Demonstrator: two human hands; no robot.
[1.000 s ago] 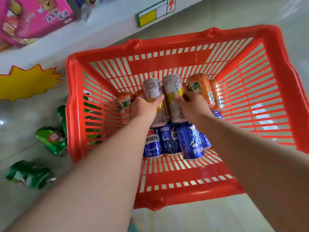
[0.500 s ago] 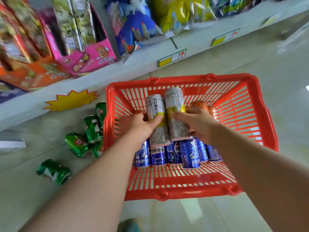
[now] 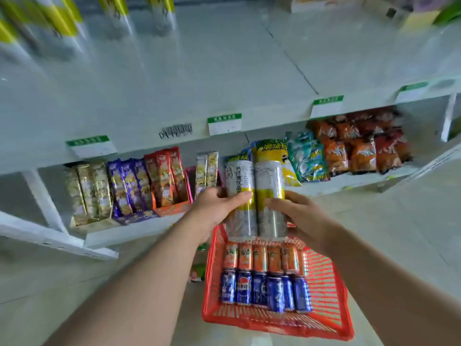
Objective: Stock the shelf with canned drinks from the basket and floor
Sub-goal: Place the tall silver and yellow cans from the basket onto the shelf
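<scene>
Left hand: we see the left hand (image 3: pixel 214 211) gripping the left tall can (image 3: pixel 239 176), thumb across the front at mid-height and the other fingers curled behind it.
Right hand: the right hand (image 3: pixel 309 221) grips the right tall can (image 3: pixel 269 178) in the same manner, thumb on the front face.
Tall cans: both are silver with a yellow band. They stand upright, side by side and touching along their length. We locate them above the far end of the basket and in front of the lower shelf.
Basket: the red slatted basket (image 3: pixel 329 283) sits on the floor (image 3: pixel 399 233) below both hands.
Basket contents: we see two rows of cans lying on their sides. The orange cans (image 3: pixel 260 257) form the far row and the blue cans (image 3: pixel 259 290) the near row, with the rows meeting end to end.
Floor item: a green can (image 3: pixel 199 269) lies just left of the basket, blurred and partly hidden by the left forearm.
Middle shelf: the white shelf board (image 3: pixel 187 78) runs above the hands, with price labels (image 3: pixel 224 123) along its front edge. Blurred silver-and-yellow cans (image 3: pixel 62 23) stand at its far left.
Lower shelf: open cartons hold upright snack packs in gold (image 3: pixel 87 193), purple (image 3: pixel 129 186) and red (image 3: pixel 166 178). Snack bags (image 3: pixel 359 146) are piled to the right.
</scene>
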